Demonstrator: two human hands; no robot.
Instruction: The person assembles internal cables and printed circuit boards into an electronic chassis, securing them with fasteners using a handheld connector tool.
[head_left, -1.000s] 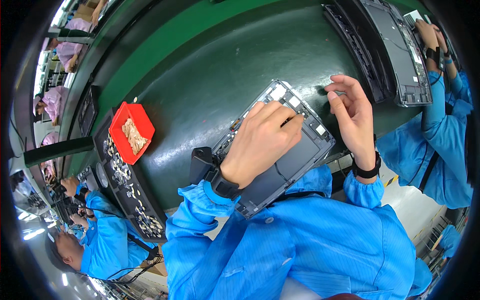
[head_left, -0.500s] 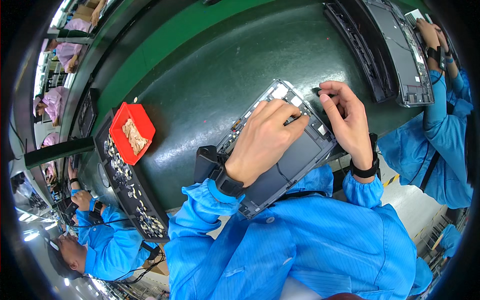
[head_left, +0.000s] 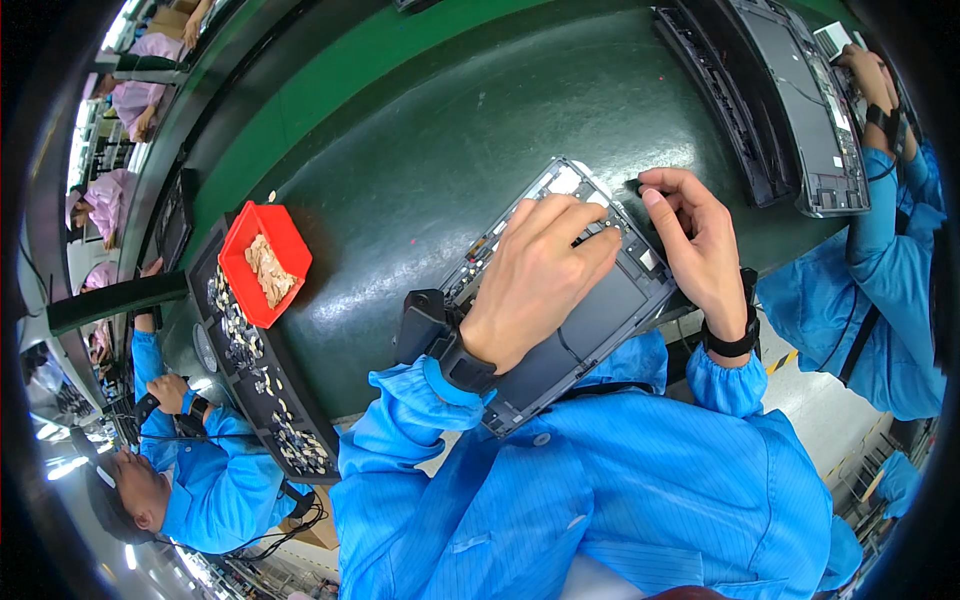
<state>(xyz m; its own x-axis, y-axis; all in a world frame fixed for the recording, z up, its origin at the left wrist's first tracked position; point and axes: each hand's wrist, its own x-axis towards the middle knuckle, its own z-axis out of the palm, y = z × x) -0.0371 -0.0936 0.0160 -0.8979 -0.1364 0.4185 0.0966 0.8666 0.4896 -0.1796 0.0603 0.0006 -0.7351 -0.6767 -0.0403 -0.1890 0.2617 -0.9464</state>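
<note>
An opened grey laptop base (head_left: 610, 305) lies aslant at the bench's near edge, its circuit board and flat inner panels showing. My left hand (head_left: 545, 280) rests over its middle, fingers bent and thumb closed toward the index finger above the board; anything in that pinch is too small or hidden to make out. Beside the base's right edge is my right hand (head_left: 697, 245), closed, its fingers curled and thumb near the index finger. A small dark piece (head_left: 633, 186) shows at its index fingertip; its kind cannot be told. Black straps circle both wrists.
To the left, a red bin (head_left: 302, 240) with tan pieces sits on a black tray (head_left: 318, 425) of many small parts. Black long housings (head_left: 735, 110) and another opened laptop base (head_left: 800, 90) lie far right, by a co-worker's hands (head_left: 868, 75). Another co-worker (head_left: 200, 480) sits left.
My left hand has shifted very slightly right over the laptop base. My right hand has barely moved. The co-worker on the left has stretched an arm forward.
</note>
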